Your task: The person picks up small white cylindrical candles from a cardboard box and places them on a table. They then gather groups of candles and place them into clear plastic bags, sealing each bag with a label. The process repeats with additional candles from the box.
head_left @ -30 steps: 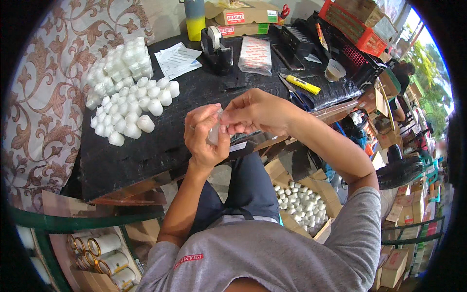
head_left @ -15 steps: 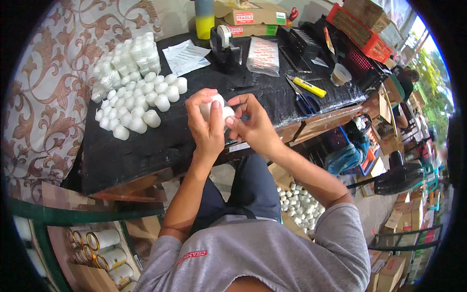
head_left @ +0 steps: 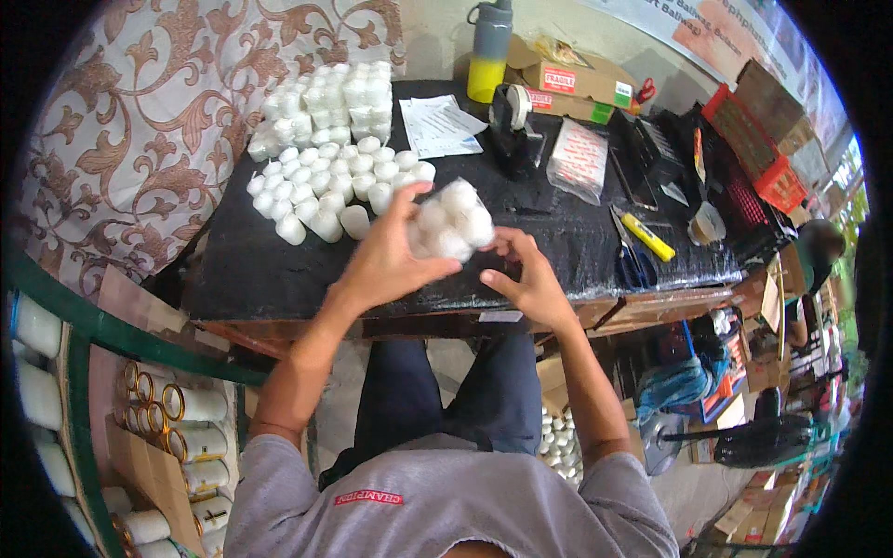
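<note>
My left hand (head_left: 383, 253) grips a clear-wrapped pack of small white votive candles (head_left: 448, 221) over the front of the black-covered table, with fingers behind it and the thumb along its lower side. At the pack's right edge is my right hand (head_left: 526, 277), its thumb and fingers apart; the fingertips are close to the wrap, and whether they touch it I cannot tell. Many loose white candles (head_left: 326, 223) stand left of my hands. Behind them, wrapped packs of candles (head_left: 326, 102) are stacked.
Papers (head_left: 437, 130), a tape dispenser (head_left: 514, 130) and a bag of printed plastic (head_left: 579, 160) lie farther back. Scissors (head_left: 634, 265) and a yellow cutter (head_left: 648, 237) rest at right. A yellow-grey bottle (head_left: 489, 56) stands behind. A black fan (head_left: 763, 439) is off to the right.
Both hands have parted somewhat; the pack is turned, now showing several candles through its wrap. My right hand has eased away from it. The whole view has shifted, revealing more of the back wall.
</note>
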